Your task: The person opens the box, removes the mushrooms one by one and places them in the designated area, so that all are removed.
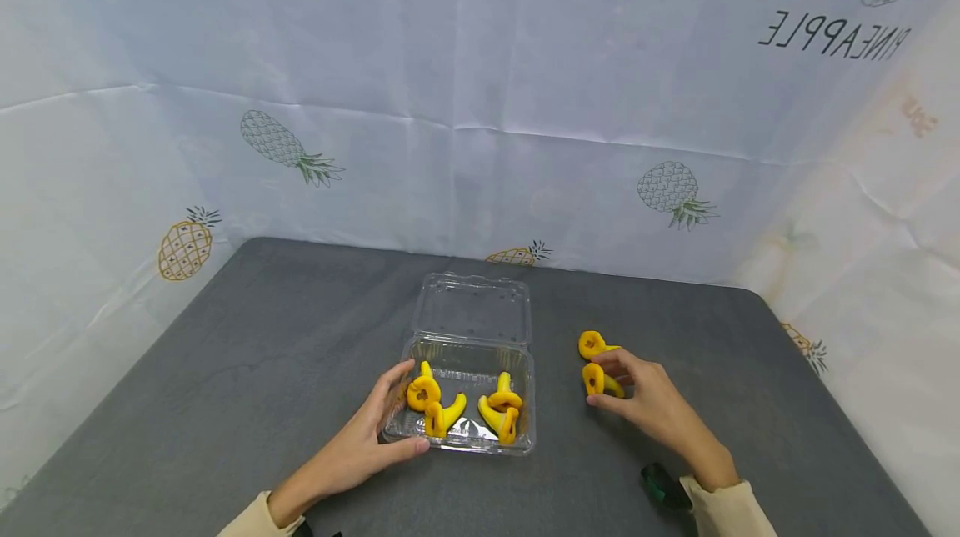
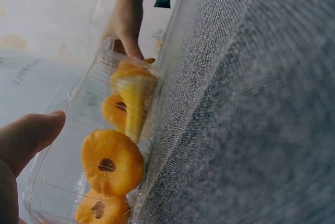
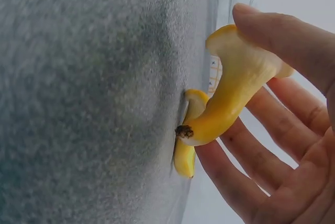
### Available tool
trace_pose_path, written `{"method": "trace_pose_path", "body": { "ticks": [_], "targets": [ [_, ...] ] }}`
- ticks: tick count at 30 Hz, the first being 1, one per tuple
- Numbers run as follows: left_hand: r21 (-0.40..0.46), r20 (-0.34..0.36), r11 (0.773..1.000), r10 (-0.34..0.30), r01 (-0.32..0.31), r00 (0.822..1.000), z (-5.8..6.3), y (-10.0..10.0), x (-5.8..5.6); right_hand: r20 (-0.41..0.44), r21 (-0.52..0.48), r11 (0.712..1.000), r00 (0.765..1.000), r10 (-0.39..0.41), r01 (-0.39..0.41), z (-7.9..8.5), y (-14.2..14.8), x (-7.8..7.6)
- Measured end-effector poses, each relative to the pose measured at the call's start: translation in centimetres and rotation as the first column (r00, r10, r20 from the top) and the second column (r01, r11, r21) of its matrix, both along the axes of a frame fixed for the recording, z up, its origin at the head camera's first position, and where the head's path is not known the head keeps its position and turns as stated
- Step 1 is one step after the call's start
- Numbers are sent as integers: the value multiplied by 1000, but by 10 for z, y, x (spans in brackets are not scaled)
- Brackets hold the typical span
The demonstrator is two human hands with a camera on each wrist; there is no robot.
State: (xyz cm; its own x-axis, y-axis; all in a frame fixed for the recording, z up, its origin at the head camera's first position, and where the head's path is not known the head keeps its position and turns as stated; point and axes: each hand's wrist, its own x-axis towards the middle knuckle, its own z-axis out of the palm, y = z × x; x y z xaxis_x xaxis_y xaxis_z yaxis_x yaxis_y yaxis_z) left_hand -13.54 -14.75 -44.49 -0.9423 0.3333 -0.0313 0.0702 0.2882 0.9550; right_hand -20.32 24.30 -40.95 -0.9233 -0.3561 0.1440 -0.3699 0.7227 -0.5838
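My right hand (image 1: 654,400) pinches a yellow chanterelle mushroom (image 3: 229,90) between thumb and fingers, to the right of the container. In the right wrist view its cap is up by the thumb and its dark stem end points down toward the table. Just behind it, another chanterelle (image 1: 591,344) lies on the table. A clear plastic clamshell container (image 1: 529,391) sits mid-table with its lid (image 1: 472,310) folded back. Several chanterelles lie inside, some on the left (image 1: 423,393) and some on the right (image 1: 506,398). My left hand (image 1: 360,443) grips the container's front-left corner, thumb along the front rim.
The grey table (image 1: 300,328) reaches back to a white curtain (image 1: 495,62) printed with pineapples, which also hangs at both sides. A dark green device (image 1: 664,487) is by the right wrist, near the sleeve.
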Motion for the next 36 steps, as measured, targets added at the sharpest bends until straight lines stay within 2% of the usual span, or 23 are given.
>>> {"method": "trace_pose_path", "body": {
  "ticks": [13, 28, 36],
  "targets": [
    [-1, -42, 1000, -15, 15, 999, 1, 0, 1, 19, -1, 1000, 999, -27, 27, -9, 9, -5],
    [-9, 9, 1000, 11, -11, 1000, 0, 0, 0, 6, 14, 999, 999, -43, 43, -15, 12, -7],
    [-6, 39, 1000, 17, -17, 999, 0, 1, -1, 39, 2, 1000, 999, -19, 19, -15, 14, -7]
  ]
}}
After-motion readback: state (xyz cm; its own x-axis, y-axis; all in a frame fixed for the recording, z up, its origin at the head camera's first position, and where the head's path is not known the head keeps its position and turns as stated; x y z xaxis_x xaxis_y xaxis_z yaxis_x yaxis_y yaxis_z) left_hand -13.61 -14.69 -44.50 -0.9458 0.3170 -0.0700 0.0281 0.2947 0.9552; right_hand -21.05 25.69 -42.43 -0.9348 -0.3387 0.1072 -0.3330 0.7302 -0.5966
